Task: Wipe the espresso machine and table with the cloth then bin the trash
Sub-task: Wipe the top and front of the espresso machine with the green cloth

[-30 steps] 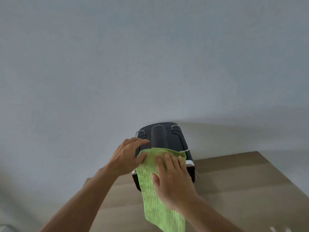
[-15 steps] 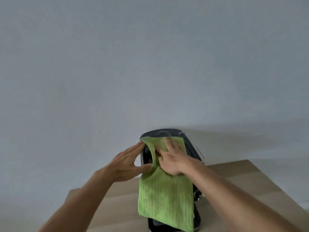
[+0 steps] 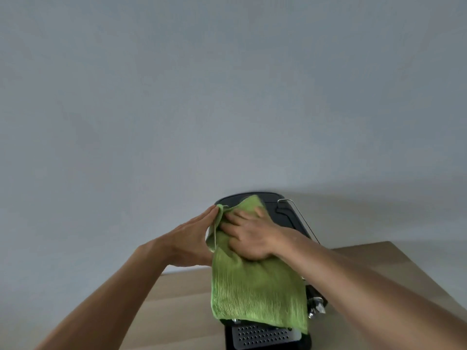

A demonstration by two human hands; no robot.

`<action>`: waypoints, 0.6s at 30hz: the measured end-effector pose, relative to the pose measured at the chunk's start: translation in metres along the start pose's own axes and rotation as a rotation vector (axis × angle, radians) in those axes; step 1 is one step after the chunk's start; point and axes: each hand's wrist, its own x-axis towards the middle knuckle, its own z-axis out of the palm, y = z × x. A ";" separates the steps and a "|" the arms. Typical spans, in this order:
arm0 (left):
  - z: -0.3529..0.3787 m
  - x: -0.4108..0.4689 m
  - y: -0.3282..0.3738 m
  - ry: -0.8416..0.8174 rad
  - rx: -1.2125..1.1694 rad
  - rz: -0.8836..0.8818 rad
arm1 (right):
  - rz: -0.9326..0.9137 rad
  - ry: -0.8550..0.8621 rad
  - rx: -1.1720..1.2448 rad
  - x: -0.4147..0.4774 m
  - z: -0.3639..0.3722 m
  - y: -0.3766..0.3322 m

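Surroundings: a grey wall [image 3: 227, 97] lies behind; the wooden table [image 3: 379, 274] carries the espresso machine [image 3: 285, 213] at 6 o'clock.
Obstruction: the green cloth [image 3: 252, 286] drapes over the machine's top and front.
Left hand [image 3: 192, 238]: fingers straight, flat against the machine's 9 o'clock side, grasping nothing.
Right hand [image 3: 250, 236]: fingers spread, pressing the cloth on the top.
Cloth axis: 12 to 6 o'clock, lower edge over the drip tray [image 3: 262, 335].

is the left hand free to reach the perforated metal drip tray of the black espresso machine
Probably yes: the left hand lies flat, fingers straight, and the perforated metal drip tray shows bare below the hanging green cloth.
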 end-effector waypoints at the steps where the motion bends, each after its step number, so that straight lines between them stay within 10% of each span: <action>1: 0.000 0.002 -0.001 -0.009 -0.017 -0.001 | -0.078 0.009 -0.042 0.002 -0.001 -0.002; 18: -0.011 -0.001 0.013 -0.086 0.239 -0.040 | 0.591 0.064 0.376 -0.023 0.011 0.016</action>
